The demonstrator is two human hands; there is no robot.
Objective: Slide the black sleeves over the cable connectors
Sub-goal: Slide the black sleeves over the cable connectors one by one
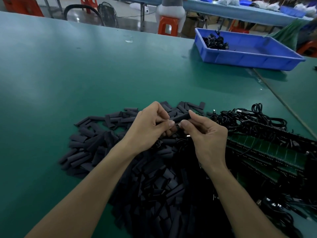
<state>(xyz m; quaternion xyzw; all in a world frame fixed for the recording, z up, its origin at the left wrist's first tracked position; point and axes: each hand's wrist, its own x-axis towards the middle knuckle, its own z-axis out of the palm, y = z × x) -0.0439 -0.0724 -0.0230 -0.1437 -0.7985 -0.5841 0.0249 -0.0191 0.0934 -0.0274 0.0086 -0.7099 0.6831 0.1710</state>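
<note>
Pinched one black sleeve (pixel 181 117) between left grip (pixel 147 127) and right grip (pixel 205 133), just above the sleeve heap (pixel 96 145) on the bench (pixel 68 74); risked buckling it or missing the unseen connector if pushed askew.

Factory assembly floor: long green worktable (pixel 68 74), blue parts bin (pixel 248 59), orange stools (pixel 167 24) (more benches behind).
</note>
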